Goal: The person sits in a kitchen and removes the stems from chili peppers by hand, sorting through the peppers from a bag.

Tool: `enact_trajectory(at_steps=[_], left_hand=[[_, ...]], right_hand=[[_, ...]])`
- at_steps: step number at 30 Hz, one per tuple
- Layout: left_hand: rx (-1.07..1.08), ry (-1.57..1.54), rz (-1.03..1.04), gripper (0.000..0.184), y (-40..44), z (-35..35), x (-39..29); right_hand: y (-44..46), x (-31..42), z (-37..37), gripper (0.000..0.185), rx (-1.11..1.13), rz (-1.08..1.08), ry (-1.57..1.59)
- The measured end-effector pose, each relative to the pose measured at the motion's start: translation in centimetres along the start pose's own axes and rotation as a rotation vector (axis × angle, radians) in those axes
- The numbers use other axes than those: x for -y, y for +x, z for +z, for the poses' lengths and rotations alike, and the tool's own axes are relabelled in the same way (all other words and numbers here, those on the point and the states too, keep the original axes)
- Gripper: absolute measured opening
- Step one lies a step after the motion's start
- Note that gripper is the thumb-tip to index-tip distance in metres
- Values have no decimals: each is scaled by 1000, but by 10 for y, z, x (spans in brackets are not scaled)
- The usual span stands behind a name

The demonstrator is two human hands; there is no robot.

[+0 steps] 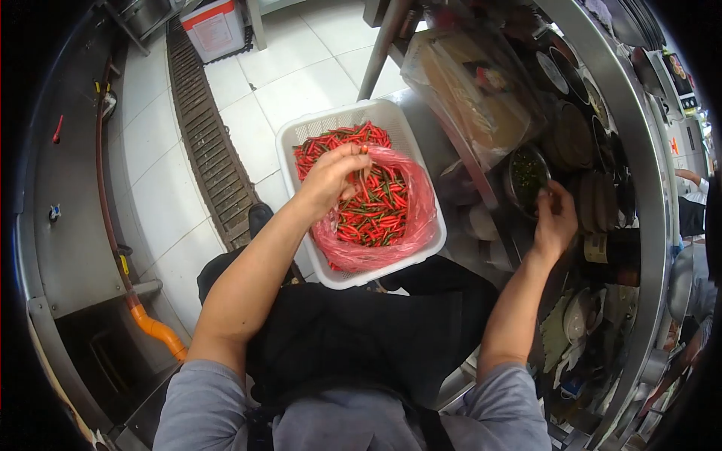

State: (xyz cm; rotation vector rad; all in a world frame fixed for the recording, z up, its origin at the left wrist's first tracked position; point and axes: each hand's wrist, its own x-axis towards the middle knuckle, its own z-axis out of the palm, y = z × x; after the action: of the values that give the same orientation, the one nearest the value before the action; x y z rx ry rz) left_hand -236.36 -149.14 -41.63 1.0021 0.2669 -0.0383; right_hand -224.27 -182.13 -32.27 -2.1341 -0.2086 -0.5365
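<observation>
A white perforated basket [346, 279] stands in front of my knees, full of small red and dark green chillies [372, 214]. Inside it lies an open pink plastic bag [423, 203], also filled with chillies. My left hand [336, 177] is over the bag's left side, its fingers curled together near a small orange-red bit at the fingertips. To the right, at the shelf, my right hand [555, 222] has its fingertips at the rim of a round dark bowl [529, 177] with small green pieces in it.
A metal shelf [654, 225] on the right holds stacked dishes and a plastic-wrapped package [474, 94]. A floor drain grate [203, 128] runs along the left. A white and red box [216, 34] stands at the back. Another person's arm [688, 177] shows far right.
</observation>
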Motion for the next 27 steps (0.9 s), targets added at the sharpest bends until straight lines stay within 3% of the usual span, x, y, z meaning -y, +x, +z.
enact_trajectory(at_steps=[1,3,4,6,10,13,15,18,22,25,27], left_hand=[[-4,-44,8,12,-2,0,-1],[12,-80,24,13,-6,-3,-6],[35,-115,40,14,-6,-4,-6],[-8,-128,20,14,-5,-6,-4],[-118,99,-55,11,-2,-5,1],[-127,163,-63,8,2,-8,4],[-128,167,-52,7,4,-9,7],[-131,212,-46,6,4,-10,7],[-118,232,-11,5,8,-9,11],[-111,269,1,5,8,-9,12],[-111,268,7,5,9,-10,12]], right_hand=[[-3,-2,0,16,8,3,2],[-5,5,0,18,-42,-271,-186],[-13,13,6,18,-32,-274,-186],[-39,34,25,18,13,-121,122],[-74,41,94,16,595,-380,11],[-97,7,150,15,735,-455,-137],[-102,-1,171,22,750,-382,-424],[-105,-11,192,27,812,-307,-616],[-108,-17,197,26,768,-272,-579],[-111,-23,189,23,771,-229,-328],[-107,-23,182,18,875,-34,-153]])
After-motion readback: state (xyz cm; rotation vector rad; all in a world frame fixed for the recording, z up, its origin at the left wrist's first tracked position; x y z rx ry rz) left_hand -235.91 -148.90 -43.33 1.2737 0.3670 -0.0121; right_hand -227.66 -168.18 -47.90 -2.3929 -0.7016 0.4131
